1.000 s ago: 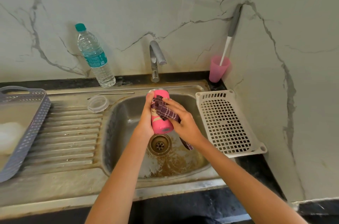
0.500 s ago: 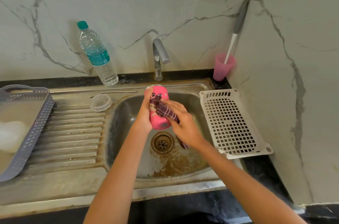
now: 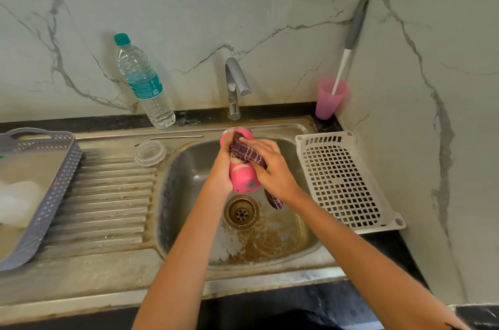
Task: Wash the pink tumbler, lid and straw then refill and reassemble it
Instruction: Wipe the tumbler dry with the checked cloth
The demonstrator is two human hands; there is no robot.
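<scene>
Pink tumbler (image 3: 243, 177) tilted over sink basin (image 3: 189, 194), gripped in my left hand (image 3: 222, 167), mouth pointing away. Clear lid (image 3: 150, 152) flat on drainboard (image 3: 108, 194), metal straw (image 3: 172, 137) just behind.

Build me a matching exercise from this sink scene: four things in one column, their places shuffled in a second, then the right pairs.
Things
1. pink tumbler
2. clear lid
3. water bottle
4. checked cloth

Places
A. upright by the wall, left of the tap
B. gripped in the right hand
C. held over the sink by the left hand
D. flat on the drainboard

Pairs: 1-C, 2-D, 3-A, 4-B
</scene>
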